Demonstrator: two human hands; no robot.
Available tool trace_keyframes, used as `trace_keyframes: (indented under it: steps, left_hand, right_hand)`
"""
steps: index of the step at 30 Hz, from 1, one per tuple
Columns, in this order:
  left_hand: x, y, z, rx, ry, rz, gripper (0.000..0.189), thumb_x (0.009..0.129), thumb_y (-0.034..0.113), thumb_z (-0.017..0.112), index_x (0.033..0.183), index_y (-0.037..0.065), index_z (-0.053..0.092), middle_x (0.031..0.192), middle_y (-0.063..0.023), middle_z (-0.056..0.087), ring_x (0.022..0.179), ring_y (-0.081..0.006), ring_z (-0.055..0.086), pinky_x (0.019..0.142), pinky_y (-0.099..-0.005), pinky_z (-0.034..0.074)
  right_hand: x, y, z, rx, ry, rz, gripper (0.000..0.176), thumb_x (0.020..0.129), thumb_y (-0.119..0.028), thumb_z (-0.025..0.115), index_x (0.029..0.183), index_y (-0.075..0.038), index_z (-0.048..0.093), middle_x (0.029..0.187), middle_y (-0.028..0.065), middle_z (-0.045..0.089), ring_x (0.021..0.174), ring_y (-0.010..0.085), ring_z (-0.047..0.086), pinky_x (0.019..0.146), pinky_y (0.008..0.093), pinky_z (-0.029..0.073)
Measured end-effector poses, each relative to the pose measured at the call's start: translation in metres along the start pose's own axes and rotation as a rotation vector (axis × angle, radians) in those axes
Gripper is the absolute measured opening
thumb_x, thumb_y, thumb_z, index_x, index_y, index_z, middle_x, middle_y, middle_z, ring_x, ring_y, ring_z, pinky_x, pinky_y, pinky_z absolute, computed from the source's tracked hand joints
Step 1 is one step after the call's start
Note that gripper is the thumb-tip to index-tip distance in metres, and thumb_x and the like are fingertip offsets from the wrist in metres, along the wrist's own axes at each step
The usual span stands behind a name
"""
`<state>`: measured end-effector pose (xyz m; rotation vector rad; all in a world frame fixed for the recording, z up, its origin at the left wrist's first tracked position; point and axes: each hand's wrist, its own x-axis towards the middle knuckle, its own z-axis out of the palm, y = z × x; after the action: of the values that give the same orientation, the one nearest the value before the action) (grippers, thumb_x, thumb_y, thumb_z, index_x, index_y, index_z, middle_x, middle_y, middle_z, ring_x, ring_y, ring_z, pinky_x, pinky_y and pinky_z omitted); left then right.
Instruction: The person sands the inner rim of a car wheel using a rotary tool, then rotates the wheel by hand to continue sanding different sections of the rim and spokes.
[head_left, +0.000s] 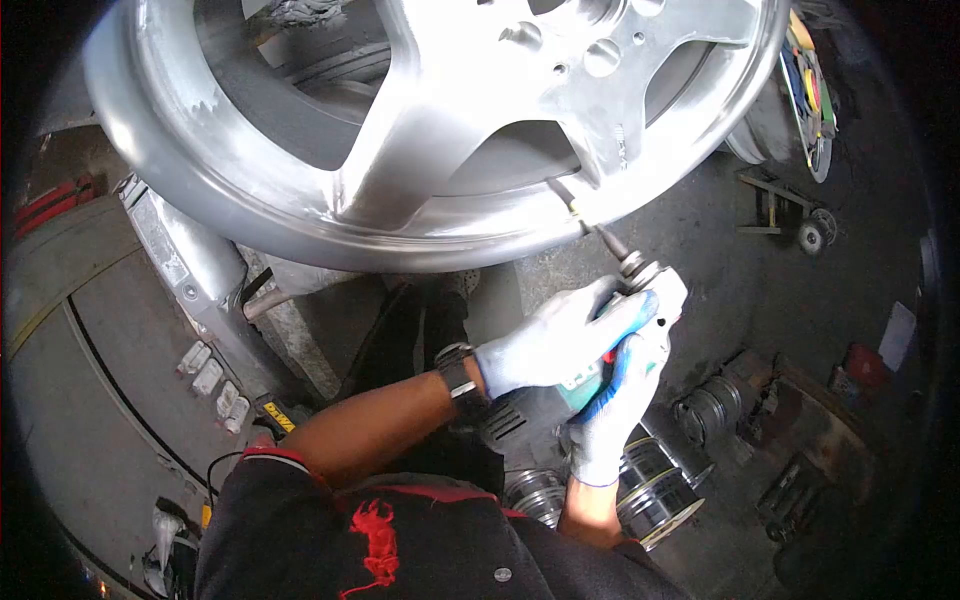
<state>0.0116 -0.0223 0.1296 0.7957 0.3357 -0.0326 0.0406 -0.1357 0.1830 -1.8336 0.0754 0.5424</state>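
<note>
A large silver alloy wheel (375, 175) fills the top of the view, its spokes and rim bright with bare metal. Both of my hands, in white gloves with blue-coated fingers, are wrapped round a green and black power grinder (515, 415). My left hand (545, 335), with a black watch at its wrist, grips the front of the tool. Lower on the right, my right hand (612, 405) closes on the body. From the grinder's head a thin shaft (612, 245) runs up to the wheel, its blurred tip overlapping the rim beside a spoke.
A metal stand (190, 250) is under the wheel at left. Several small white blocks (207, 377) lie on the grey surface beside a yellow-black DeWalt item (278, 415). More wheels (660, 490) sit on the floor at lower right. A caster (815, 232) shows farther right.
</note>
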Motion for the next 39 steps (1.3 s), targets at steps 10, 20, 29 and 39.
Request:
trace_keyframes:
  steps: [10, 20, 29, 39]
  left_hand:
    - [-0.024, -0.007, -0.013, -0.045, 0.040, 0.090, 0.044, 0.104, 0.032, 0.047, 0.127, -0.005, 0.051, 0.112, -0.0145, 0.064, 0.103, -0.0150, 0.059, 0.091, -0.0321, 0.046]
    - [0.007, -0.008, -0.011, 0.088, -0.005, -0.034, 0.049, 0.103, 0.043, 0.047, 0.121, -0.002, 0.056, 0.106, -0.0145, 0.065, 0.098, -0.0172, 0.061, 0.088, -0.0340, 0.048]
    - [0.005, -0.006, -0.007, 0.004, 0.063, 0.066, 0.045, 0.104, 0.037, 0.048, 0.124, -0.002, 0.054, 0.105, -0.0166, 0.066, 0.098, -0.0194, 0.062, 0.086, -0.0358, 0.048]
    - [0.002, -0.003, -0.009, 0.056, 0.037, 0.013, 0.045, 0.104, 0.036, 0.047, 0.125, -0.003, 0.053, 0.104, -0.0178, 0.067, 0.097, -0.0219, 0.064, 0.085, -0.0370, 0.049]
  right_hand:
    - [-0.014, 0.011, 0.006, -0.134, -0.043, -0.091, 0.076, 0.087, -0.017, 0.068, 0.146, 0.003, 0.026, 0.137, 0.0189, 0.044, 0.127, 0.0251, 0.045, 0.108, 0.0405, 0.036]
    - [0.004, -0.004, 0.012, -0.057, 0.005, -0.034, 0.066, 0.093, -0.015, 0.062, 0.147, 0.002, 0.028, 0.137, 0.0166, 0.047, 0.124, 0.0227, 0.048, 0.107, 0.0391, 0.039]
    - [0.010, 0.006, 0.002, -0.136, -0.070, -0.138, 0.064, 0.095, -0.021, 0.062, 0.146, 0.001, 0.030, 0.135, 0.0148, 0.048, 0.122, 0.0214, 0.049, 0.104, 0.0373, 0.040]
    - [0.009, 0.008, -0.001, 0.014, -0.036, -0.049, 0.067, 0.093, -0.023, 0.064, 0.146, 0.000, 0.030, 0.134, 0.0142, 0.050, 0.122, 0.0226, 0.051, 0.106, 0.0381, 0.039]
